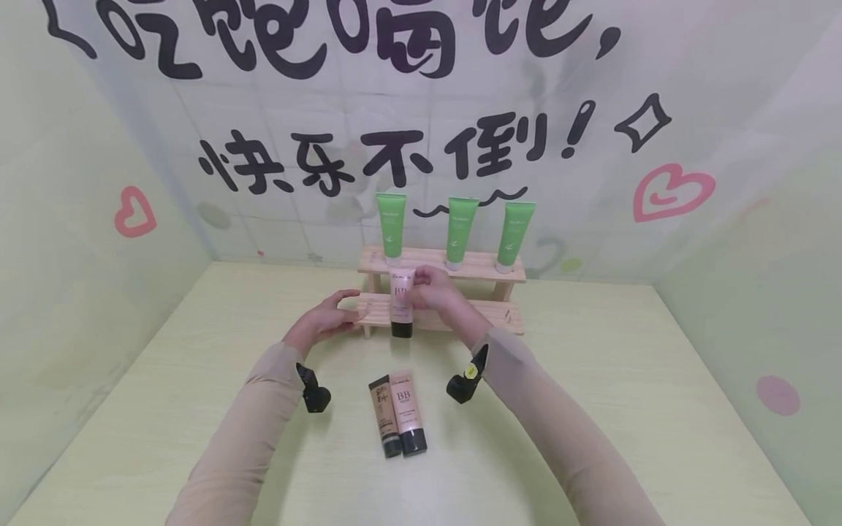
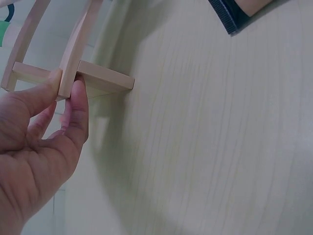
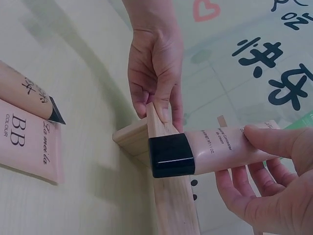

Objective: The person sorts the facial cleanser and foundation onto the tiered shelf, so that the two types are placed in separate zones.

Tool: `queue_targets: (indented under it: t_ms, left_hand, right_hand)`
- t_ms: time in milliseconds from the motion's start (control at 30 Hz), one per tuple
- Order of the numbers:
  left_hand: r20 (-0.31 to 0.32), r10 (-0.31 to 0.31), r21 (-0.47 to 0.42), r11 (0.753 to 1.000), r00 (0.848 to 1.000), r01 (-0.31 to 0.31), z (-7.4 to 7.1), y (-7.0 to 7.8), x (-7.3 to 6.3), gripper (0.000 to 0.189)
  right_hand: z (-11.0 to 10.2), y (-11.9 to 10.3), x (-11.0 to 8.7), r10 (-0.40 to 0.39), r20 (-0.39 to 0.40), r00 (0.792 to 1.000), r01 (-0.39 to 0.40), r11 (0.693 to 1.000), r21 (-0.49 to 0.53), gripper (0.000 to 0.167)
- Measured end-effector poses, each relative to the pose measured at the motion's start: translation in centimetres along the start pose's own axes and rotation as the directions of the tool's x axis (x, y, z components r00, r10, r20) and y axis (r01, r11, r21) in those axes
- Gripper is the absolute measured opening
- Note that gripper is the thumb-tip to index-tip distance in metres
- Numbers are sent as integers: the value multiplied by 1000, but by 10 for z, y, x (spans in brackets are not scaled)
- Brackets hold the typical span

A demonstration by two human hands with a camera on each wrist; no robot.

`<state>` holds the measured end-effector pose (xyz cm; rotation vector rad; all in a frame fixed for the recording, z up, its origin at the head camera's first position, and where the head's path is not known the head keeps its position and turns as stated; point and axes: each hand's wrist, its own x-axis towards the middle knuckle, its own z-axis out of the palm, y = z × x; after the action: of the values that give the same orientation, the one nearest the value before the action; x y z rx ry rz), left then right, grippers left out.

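Observation:
My right hand (image 1: 434, 291) holds a pink BB cream tube (image 3: 225, 147) between thumb and fingers, black cap down. In the right wrist view the cap meets the lower step of the wooden rack (image 3: 176, 210); whether it bears weight there I cannot tell. With thumb and fingers my left hand (image 2: 46, 132) pinches the left end of that same step (image 2: 73, 54). On the table in front lie a second pink BB tube (image 1: 406, 409) and a brown tube (image 1: 384, 413), side by side and touching.
Three green tubes, left (image 1: 392, 226), middle (image 1: 461, 230) and right (image 1: 515, 234), stand upright on the rack's upper step (image 1: 427, 257). Behind the rack rises a wall (image 1: 296, 234) with black lettering. The pale table (image 1: 197, 343) has side walls left and right.

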<state>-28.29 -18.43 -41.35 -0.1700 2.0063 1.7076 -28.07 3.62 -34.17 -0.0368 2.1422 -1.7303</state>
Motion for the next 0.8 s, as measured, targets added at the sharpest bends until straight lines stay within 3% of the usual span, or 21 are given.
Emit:
queue_targets:
  t_ms: [300,600,800]
  left_hand:
    - [11,10,2,1000,1000,-10,-1,-2,0,64]
    - [8,7,9,1000,1000,-7,0,0,-3,64]
    - [5,8,6,1000,1000,-8,0,0,-3,64]
  right_hand:
    - [2,-3,8,-20,-29,999,21,1000,13,56]
    - [1,-7,14,-99,-56,993,98,995,-26,48]
    - [2,-6,16,-94,-52,994,93,995,-31,48]
